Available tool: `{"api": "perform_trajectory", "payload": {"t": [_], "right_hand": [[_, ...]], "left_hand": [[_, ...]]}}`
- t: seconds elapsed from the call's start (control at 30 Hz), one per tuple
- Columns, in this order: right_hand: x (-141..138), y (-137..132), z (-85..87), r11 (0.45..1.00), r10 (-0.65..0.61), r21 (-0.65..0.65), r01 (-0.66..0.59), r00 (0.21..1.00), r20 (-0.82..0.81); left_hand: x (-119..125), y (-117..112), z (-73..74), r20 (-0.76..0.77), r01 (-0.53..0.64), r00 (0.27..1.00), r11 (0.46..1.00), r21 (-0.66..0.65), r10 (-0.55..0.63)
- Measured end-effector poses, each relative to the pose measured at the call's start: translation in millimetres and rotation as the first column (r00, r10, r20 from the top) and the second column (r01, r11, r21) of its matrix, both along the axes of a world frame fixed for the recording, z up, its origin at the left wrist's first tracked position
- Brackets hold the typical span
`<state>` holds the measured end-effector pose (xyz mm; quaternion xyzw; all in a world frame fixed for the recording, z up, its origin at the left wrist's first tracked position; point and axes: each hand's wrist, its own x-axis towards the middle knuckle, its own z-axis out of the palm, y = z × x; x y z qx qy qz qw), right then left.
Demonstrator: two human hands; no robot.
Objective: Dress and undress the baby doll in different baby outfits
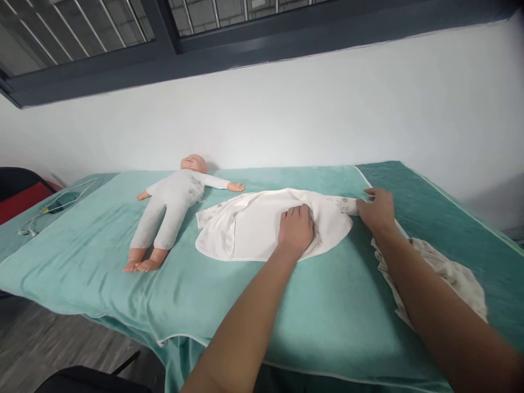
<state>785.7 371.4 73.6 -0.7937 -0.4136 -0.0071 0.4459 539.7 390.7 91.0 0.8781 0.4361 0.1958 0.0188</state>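
Observation:
A white baby shirt (257, 232) with small prints on its sleeves lies spread out and unfastened. My left hand (295, 229) rests on the shirt's right half, its fingers curled down over the fabric by the front edge. At the far right, my right hand (376, 210) pinches the cuff of the outstretched sleeve, thumb and fingers close together. To the left of the shirt, a baby doll (172, 199) with a white cloth body lies on its back, one arm reaching towards the shirt. Neither hand touches the doll.
A green cover (196, 305) drapes the table. Crumpled pale cloth (450, 267) lies beneath my right forearm. White cords (61, 202) and a red and black item (24, 196) are at the far left. Behind stand a white wall (286, 120) and a barred window.

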Motion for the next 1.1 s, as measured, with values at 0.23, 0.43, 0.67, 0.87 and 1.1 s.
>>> {"api": "perform_trajectory", "payload": {"t": [0.23, 0.43, 0.67, 0.87, 1.1], "right_hand": [[-11, -17, -5.5, 0.991, -0.013, -0.131, 0.036, 0.985, 0.17], [-30, -23, 10.4, 0.995, 0.103, -0.016, -0.102, 0.971, 0.216], [-61, -19, 5.4, 0.891, 0.383, -0.278, -0.358, 0.923, 0.039], [-47, -27, -2.3, 0.918, 0.345, -0.243, -0.313, 0.933, 0.1], [-73, -32, 2.6, 0.938, 0.341, -0.082, -0.337, 0.854, 0.393]], "left_hand": [[-2, -1, -1.6, 0.023, 0.068, 0.997, 0.998, 0.014, -0.068], [-4, 0, -5.4, -0.022, 0.203, 0.979, 0.979, 0.029, -0.202], [-2, 1, -4.5, 0.045, 0.107, 0.993, 0.994, 0.027, -0.108], [-1, 3, -4.7, 0.087, -0.013, 0.996, 1.0, -0.015, 0.015], [-3, 4, -6.7, 0.121, -0.01, 0.992, 0.998, -0.054, 0.017]]}}
